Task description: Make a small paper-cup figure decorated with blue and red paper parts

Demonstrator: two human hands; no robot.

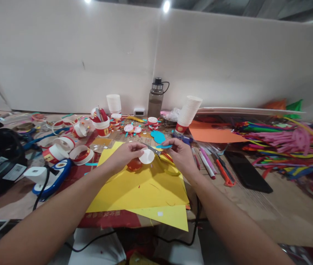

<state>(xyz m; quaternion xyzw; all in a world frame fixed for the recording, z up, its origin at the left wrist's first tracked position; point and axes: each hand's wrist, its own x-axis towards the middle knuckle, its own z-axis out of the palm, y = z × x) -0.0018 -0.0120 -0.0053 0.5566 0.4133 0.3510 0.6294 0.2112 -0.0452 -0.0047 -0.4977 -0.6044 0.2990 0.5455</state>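
Observation:
My left hand (131, 154) pinches the edge of a small white round piece (146, 156), with a red round piece (134, 164) just below it. Between the fingertips of my right hand (178, 152) is a small blue paper piece (164, 146). Scissors with yellow handles (170, 169) lie on the yellow paper (137, 187) beneath my hands, their blades between the two hands. Just beyond them rests a blue paper cutout (158, 137) with a wavy edge.
Stacked paper cups (189, 110), a bottle (155, 99) and a cup of pens (101, 127) stand at the back. Right lie markers (207, 163), orange-handled scissors (224, 173), a black phone (247, 171) and pipe cleaners (291, 141). Cut cup rings (81, 155) and a power strip (55, 178) lie left.

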